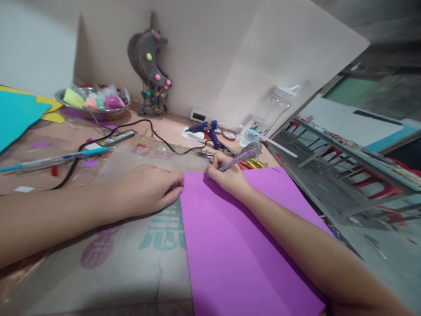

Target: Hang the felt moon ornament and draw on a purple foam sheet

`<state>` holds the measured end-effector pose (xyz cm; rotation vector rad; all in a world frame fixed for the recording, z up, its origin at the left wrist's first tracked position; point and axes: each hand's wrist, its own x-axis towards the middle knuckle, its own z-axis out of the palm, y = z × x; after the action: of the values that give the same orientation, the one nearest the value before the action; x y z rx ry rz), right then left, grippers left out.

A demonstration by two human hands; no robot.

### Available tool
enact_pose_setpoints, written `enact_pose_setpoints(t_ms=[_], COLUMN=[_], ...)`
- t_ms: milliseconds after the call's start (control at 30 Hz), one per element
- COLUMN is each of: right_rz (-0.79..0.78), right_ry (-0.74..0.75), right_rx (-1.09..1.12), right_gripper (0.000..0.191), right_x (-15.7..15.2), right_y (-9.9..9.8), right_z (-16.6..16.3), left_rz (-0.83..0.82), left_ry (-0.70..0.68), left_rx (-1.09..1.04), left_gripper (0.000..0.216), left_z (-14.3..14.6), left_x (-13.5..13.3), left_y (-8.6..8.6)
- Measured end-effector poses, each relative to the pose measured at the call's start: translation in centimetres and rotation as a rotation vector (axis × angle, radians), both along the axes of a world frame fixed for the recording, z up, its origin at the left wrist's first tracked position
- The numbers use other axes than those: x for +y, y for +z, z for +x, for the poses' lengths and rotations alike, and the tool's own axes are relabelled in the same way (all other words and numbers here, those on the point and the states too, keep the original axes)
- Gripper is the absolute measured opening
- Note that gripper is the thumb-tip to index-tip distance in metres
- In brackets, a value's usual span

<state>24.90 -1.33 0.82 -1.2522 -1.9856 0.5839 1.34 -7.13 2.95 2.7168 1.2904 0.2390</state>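
Purple sheet (237, 245) uncut; any marking too faint to confirm. Right hand (227, 176) grasps pen (241, 156) at sheet's far edge; left hand (153, 188) curls by the corner, grip unclear.

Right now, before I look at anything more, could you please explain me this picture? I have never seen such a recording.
There is no machine here: a person works bare-handed. The single picture comes from a camera worn on the head, looking forward and down. The right hand holds a purple pen-like tool near the far edge of a purple sheet. The left hand is curled at the sheet's left edge; whether it grips the sheet, I cannot tell. Farther back on the table are a blue glue gun, a metal bowl with colourful packets, and a grey moon-shaped decoration.
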Motion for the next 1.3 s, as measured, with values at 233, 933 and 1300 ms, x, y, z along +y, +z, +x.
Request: enact_pose_setpoints(t_ms=[233,933,1300], right_rz=[-0.035,0.217,-0.191], right_ry=[0.011,-0.048,0.292], right_rx=[0.049,-0.38,-0.373], right_gripper=[0.025,0.014,0.014], right_x=[-0.7,3.9,-0.4], right_y=[-0.1,-1.0,4.6], right_z=[0.4,4.2,2.9], left_rz=[-0.006,0.196,0.003], left_ry=[0.005,-0.254,-0.337], left_rx=[-0.005,-0.157,-0.038], left_gripper=[0.025,0.033,0.044], left_z=[-0.2,-0.4,-0.1], left_x=[0.3,-0.8,-0.1], left_y=[-1.1,-1.8,-1.9])
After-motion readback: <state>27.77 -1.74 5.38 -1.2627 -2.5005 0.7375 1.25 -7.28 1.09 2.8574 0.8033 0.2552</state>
